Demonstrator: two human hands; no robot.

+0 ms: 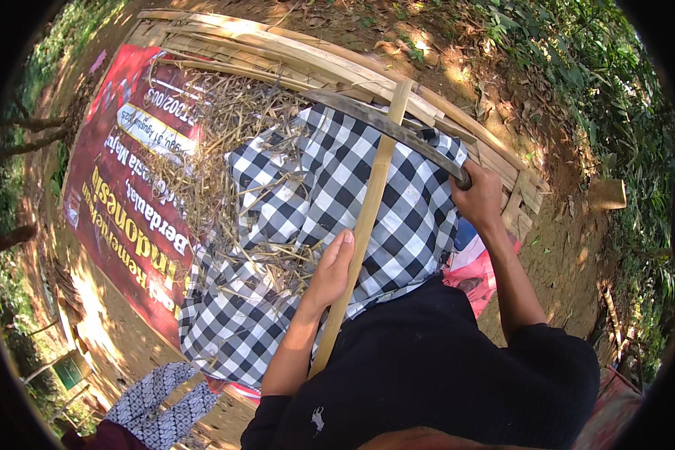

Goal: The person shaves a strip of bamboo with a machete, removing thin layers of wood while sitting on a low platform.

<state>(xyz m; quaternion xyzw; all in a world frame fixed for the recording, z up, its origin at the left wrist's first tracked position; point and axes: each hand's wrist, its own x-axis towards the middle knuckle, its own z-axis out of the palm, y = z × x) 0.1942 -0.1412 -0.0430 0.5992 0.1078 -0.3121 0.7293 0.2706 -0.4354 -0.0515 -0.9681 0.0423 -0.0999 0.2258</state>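
Observation:
My right hand point(478, 196) grips the dark handle of a long machete point(352, 110). Its blade points to the upper left and crosses over a pale bamboo strip point(366, 217) near the strip's far end. The strip runs from against my body up across my lap. Around its lower middle my left hand point(331, 271) is closed, the thumb showing and the other fingers mostly hidden. Under both lies a black-and-white checked cloth point(409, 217) spread over my lap, with shavings on its left part.
Bamboo shavings point(176, 176) are heaped on a red printed banner point(112, 202) to the left. A woven bamboo platform point(266, 45) borders the far side. A cut block point(607, 194) stands on the dirt at right. At lower left, a person's patterned clothing point(165, 405) shows.

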